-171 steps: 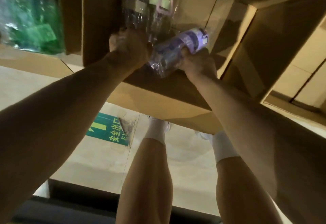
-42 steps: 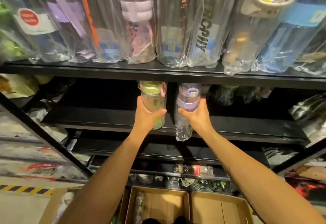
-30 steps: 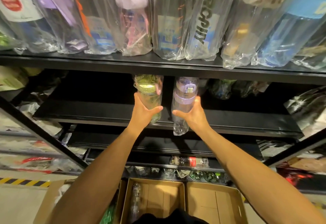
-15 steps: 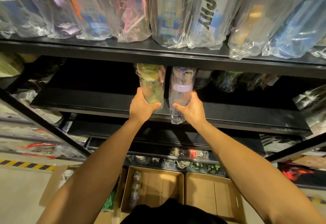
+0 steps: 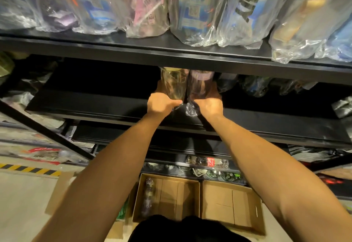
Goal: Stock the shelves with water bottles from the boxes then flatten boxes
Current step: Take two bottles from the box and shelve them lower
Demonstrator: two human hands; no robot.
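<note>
Clamps left grip [image 5: 162,103] round green bottle [image 5: 174,83], right grip [image 5: 209,106] round purple bottle [image 5: 200,87], the two side by side, upright at middle shelf [image 5: 85,102]. Likely needs a push straight in, away from both grips alike, long axes vertical. Loses caps behind upper shelf [image 5: 133,55]; cannot tell in shadow whether bases rest down.

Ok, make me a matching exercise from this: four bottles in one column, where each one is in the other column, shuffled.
Bottles
1. greenish bottle
2. purple-capped bottle
3. bottle with big dark lettering
4. leftover wrapped bottle

Places
A. lying in the left cardboard box on the floor
B. gripped by the right hand
C. on the upper shelf
D. gripped by the left hand

Pairs: 1-D, 2-B, 3-C, 4-A
</note>
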